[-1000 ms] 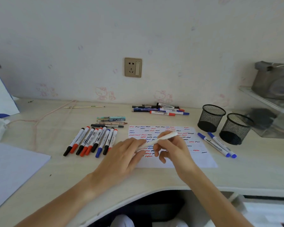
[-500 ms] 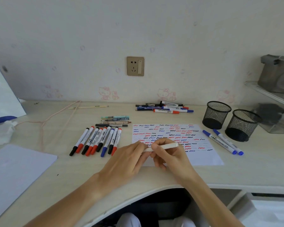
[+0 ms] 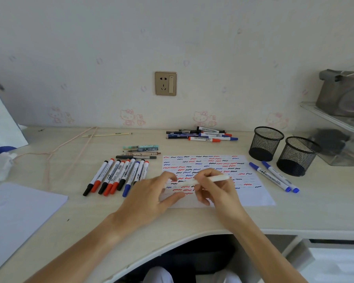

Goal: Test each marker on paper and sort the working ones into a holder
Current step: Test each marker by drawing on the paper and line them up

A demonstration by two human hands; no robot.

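Note:
My right hand [image 3: 215,188] grips a white marker [image 3: 217,178] lying nearly level over the test paper [image 3: 255,193], which is covered in red, blue and black squiggles. My left hand [image 3: 151,197] rests at the paper's left edge, fingers spread, fingertips close to the marker's left end; whether it holds a cap I cannot tell. A row of several red, black and blue markers [image 3: 117,176] lies left of the paper. Two blue markers [image 3: 274,176] lie right of it. Two black mesh holders [image 3: 266,144] [image 3: 298,156] stand at the right.
A pile of several pens and markers [image 3: 202,134] lies by the wall. A few thin pens [image 3: 140,152] lie above the marker row. A white sheet [image 3: 18,211] lies at the front left, a pink cord [image 3: 70,148] behind it, and a clear shelf [image 3: 335,119] at the right.
My left hand has let go of the marker's end and opened its fingers beside it. My right hand keeps hold of the white marker and has tilted it flatter over the paper.

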